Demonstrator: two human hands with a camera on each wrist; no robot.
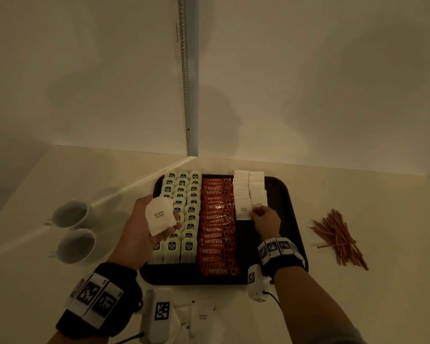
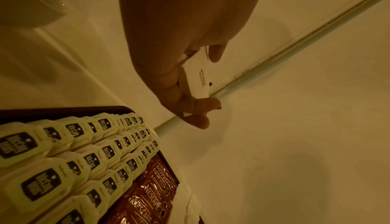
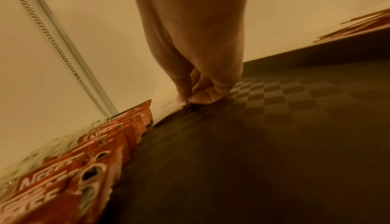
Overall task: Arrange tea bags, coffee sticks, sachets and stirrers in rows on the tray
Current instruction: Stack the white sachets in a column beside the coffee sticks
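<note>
A dark tray (image 1: 292,207) is set on a pale tabletop (image 1: 358,289) and serves as the landmark. On the tray's left part three rows of tea bags (image 1: 184,214) are laid overlapping; just right of them a row of red coffee sticks (image 1: 217,227) runs from far edge to near edge. Right of the coffee sticks, at the tray's far end, two short rows of white sugar sachets (image 1: 250,192) are laid. The nearest sachet of the right-hand row is pinched at its near edge by the fingers (image 3: 199,98) of the right hand (image 1: 267,222), thumb against fingertip, low over the tray's checkered floor. Above the tea bags a small stack of sachets (image 1: 159,216) is held in the left hand (image 1: 140,224), palm up, the fingers (image 2: 196,105) curled around its edges; how many lie in the stack cannot be told for sure. Off the tray's right side a loose pile of brown stirrers (image 1: 339,238) lies on the tabletop. Off its left side two white cups (image 1: 73,229) are seen. In front of the tray's near edge a few more sachets (image 1: 202,315) lie loose.
</note>
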